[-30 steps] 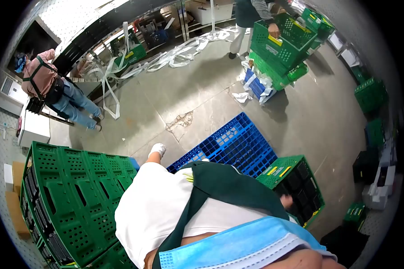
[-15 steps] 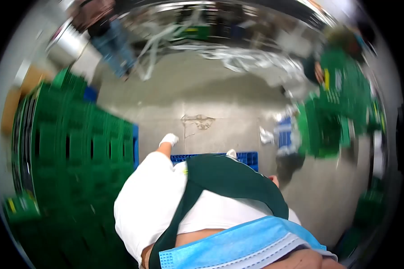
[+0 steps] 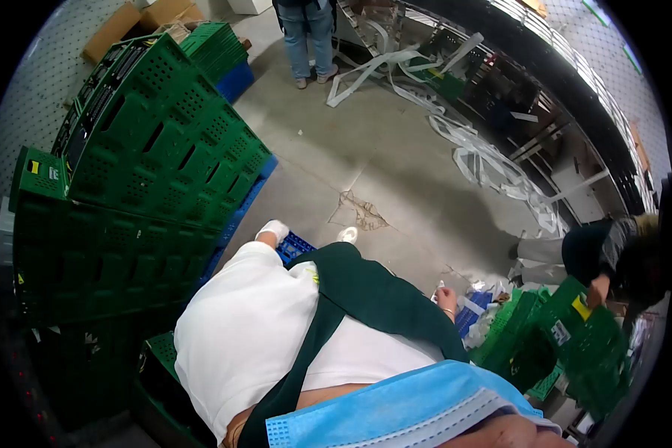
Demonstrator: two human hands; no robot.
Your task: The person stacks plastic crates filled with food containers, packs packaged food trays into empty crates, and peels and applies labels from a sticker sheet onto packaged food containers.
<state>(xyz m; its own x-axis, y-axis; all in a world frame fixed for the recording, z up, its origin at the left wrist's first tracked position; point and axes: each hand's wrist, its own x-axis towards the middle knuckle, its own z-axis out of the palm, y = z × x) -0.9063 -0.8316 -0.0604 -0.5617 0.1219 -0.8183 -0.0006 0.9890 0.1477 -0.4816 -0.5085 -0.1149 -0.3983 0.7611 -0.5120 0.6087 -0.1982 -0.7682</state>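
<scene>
Swing round: the aproned person (image 3: 384, 306) has turned since a second ago; the right hand (image 3: 446, 300) was beside a crate of black trays then, and now shows near a blue-and-white bundle (image 3: 472, 313) on the floor.
Gloved side: the left hand (image 3: 275, 230), in white, is out ahead of the body, just beside the blue pallet (image 3: 294, 247); I can't tell whether its fingers are open or closed, nor whether it touches the slats.
Bare side: the right hand's fingers look bent, with something small and pale at their tips; I can't make out whether they grip it.
Blue pallet: on the floor in front of the person, mostly hidden by the white sleeve and the apron, near a white shoe (image 3: 347, 235).
Crate wall: a tall stack of green crates (image 3: 164, 142) rises on the left, a blue edge (image 3: 250, 196) showing along its foot.
Co-worker: on the right, a person (image 3: 593, 250) has a hand (image 3: 598, 290) on the rim of a green crate (image 3: 575, 321), by a yellow patch.
Far floor: white strapping (image 3: 459, 134) lies tangled along the racks, and someone in jeans (image 3: 310, 41) stands near its end.
Middle floor: a cracked patch (image 3: 362, 213) just beyond the shoe.
</scene>
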